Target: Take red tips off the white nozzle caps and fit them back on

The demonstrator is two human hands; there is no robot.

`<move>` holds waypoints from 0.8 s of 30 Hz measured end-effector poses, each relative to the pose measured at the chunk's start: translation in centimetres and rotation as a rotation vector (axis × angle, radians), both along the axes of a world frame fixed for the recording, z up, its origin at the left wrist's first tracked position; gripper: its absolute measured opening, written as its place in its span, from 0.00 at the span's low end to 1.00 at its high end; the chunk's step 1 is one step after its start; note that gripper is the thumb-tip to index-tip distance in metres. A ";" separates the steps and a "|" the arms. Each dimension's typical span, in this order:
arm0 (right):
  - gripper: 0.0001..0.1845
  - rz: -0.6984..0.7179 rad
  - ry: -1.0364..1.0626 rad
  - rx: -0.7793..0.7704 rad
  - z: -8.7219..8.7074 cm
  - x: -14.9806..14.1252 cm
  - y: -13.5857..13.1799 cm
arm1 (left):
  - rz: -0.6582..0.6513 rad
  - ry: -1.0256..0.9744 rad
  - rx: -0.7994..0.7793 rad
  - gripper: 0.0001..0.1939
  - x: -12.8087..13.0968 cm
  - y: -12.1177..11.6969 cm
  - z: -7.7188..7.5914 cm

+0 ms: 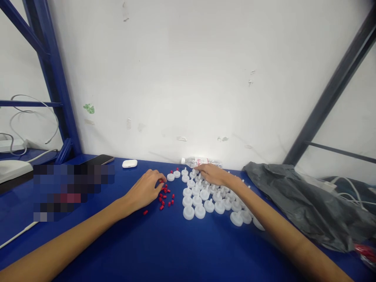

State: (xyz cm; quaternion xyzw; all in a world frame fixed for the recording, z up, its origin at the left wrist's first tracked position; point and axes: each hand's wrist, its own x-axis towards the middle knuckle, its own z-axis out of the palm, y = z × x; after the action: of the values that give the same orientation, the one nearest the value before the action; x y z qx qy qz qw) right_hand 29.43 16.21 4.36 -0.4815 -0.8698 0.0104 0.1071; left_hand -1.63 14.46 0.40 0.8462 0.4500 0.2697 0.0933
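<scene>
My left hand (148,188) is over a loose scatter of small red caps (165,191), its fingers curled in a pinch with a red cap at the tips. My right hand (212,174) reaches across the group of white round lids with thin spouts (199,212). Its fingers close on the spout of a white lid (192,174) in the back row; the thumb is partly hidden. To the left of that row, two white lids (170,177) carry red caps on their spouts. My right forearm covers some of the lids.
A clear plastic bottle (192,161) lies against the wall behind the lids. A white case (129,163) and a phone (102,159) lie at the back left. Grey plastic sheeting (302,199) spreads at the right. Blue frame posts (55,74) stand at the left.
</scene>
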 end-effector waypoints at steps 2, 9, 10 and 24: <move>0.26 -0.002 0.005 0.004 0.0 -0.1 -0.2 | 0.000 -0.001 0.002 0.12 0.0 0.1 -0.1; 0.25 0.000 0.000 0.000 0.1 -0.2 -0.2 | -0.012 0.007 0.002 0.13 -0.1 0.0 -0.1; 0.25 0.001 0.003 0.000 0.1 -0.2 -0.1 | -0.014 0.008 0.002 0.13 -0.1 0.0 -0.1; 0.22 -0.019 0.021 0.033 0.6 -0.2 -0.3 | 0.006 0.028 0.009 0.14 -0.1 0.1 -0.1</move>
State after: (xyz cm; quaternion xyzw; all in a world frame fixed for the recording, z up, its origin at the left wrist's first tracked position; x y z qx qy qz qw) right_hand 29.22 15.92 4.97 -0.4878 -0.8641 0.0003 0.1242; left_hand -1.75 14.59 0.28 0.8490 0.4523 0.2603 0.0824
